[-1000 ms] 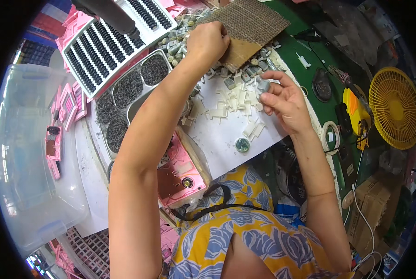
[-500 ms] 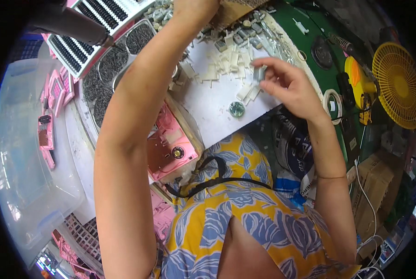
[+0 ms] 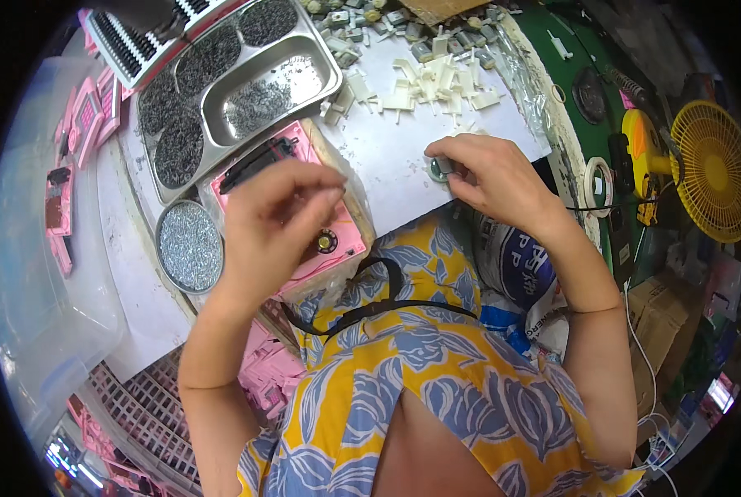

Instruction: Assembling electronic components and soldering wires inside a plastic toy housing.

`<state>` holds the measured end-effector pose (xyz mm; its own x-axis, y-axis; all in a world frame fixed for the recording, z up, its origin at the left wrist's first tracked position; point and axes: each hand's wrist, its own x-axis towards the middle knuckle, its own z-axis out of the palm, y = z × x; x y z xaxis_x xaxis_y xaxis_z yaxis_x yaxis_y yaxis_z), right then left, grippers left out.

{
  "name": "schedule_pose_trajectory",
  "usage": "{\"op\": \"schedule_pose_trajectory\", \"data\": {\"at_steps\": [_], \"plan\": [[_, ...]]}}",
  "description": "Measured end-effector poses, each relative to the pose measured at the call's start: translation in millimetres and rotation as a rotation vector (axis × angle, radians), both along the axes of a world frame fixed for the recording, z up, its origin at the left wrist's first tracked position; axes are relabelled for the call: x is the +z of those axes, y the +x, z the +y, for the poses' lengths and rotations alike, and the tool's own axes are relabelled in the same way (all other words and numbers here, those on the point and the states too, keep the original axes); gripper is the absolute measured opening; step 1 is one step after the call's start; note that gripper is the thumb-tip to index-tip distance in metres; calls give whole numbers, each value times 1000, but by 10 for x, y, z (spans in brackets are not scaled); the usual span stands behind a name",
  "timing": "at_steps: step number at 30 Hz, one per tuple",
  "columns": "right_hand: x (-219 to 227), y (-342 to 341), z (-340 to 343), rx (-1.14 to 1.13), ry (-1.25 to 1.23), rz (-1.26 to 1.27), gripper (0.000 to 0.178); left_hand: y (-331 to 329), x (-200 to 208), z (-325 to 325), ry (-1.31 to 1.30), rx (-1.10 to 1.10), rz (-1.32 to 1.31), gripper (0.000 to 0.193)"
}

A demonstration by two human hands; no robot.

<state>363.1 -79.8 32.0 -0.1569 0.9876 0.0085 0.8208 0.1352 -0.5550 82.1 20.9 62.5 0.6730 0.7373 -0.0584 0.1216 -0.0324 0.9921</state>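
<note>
My left hand (image 3: 283, 219) hovers over a pink plastic casing (image 3: 308, 269), its thumb and fingertips brought close together. Whatever may be between them is too small or hidden to see. A long black part (image 3: 259, 161) and a round black part with a brass-coloured centre (image 3: 326, 241) sit in the casing. On the white worktop, my right hand (image 3: 495, 178) pinches a small grey motor (image 3: 447, 166). The motor is at a small round green-tinted container (image 3: 434, 171), mostly covered by the fingers; whether they touch cannot be told.
Beyond the hands lie white plastic pieces (image 3: 437, 83) and a heap of grey motors (image 3: 470, 37). A metal tray (image 3: 327, 79) of dark screws and a round dish of silvery screws (image 3: 190, 247) stand left. A yellow fan (image 3: 710, 170) is at right.
My left hand has come back from the far motor heap to above the pink casing, uncovering the screw tray. My right hand has moved nearer and left, bringing the motor to the green container.
</note>
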Motion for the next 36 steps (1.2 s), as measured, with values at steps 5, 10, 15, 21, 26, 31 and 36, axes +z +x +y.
{"op": "schedule_pose_trajectory", "data": {"at_steps": [5,10,15,21,26,31,36], "plan": [[13,-54,25,33,7,-96,40,-171,-147,-352,93,53,-33,13],[355,-353,-41,-238,-177,690,35,-140,-201,-588,-141,185,-49,24],[268,-791,-31,-92,-389,1155,45,-150,-268,-622,-152,210,-131,30],[190,-926,15,-77,-437,1231,42,-203,-282,-624,-207,221,-183,30],[188,-918,19,-76,-458,1105,43,-226,-312,-618,-152,206,-183,29],[175,-959,-60,56,5,597,53,-234,-311,-632,137,228,-164,30],[358,-891,39,-38,-410,889,61,-260,-326,-608,654,206,-108,25]]}}
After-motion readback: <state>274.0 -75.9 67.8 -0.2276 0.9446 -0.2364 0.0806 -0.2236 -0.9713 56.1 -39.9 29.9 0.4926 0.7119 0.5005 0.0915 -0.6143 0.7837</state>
